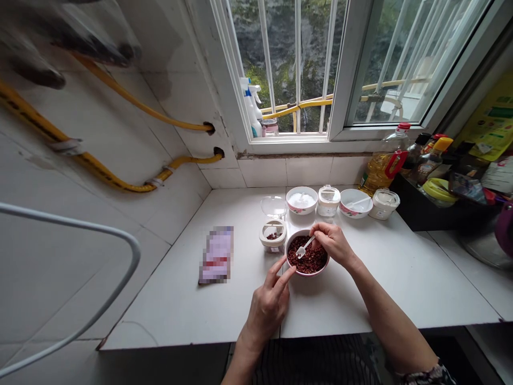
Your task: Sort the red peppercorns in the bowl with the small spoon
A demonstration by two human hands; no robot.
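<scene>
A white bowl (308, 274) with a pinkish rim holds many small dark-red dried pieces that look like Sichuan peppercorns (315, 260). Between the fingers of my right hand (331, 243) is the handle of a small white plastic spoon (305, 247). The spoon's head is over the dark pieces, inside the bowl. My left hand (268, 299) steadies the bowl at its near left edge with the fingertips. Just left of the bowl stands a seasoning jar (273, 245) with some of the same dark pieces inside, its clear lid (273, 206) raised.
Behind are a bowl of white powder (302, 202), a lidded jar (329, 201), a bowl with a white spoon (356, 203) and another jar (385, 204). A blurred purple packet (217, 255) lies left. An oil bottle (382, 166) stands back right, below the window.
</scene>
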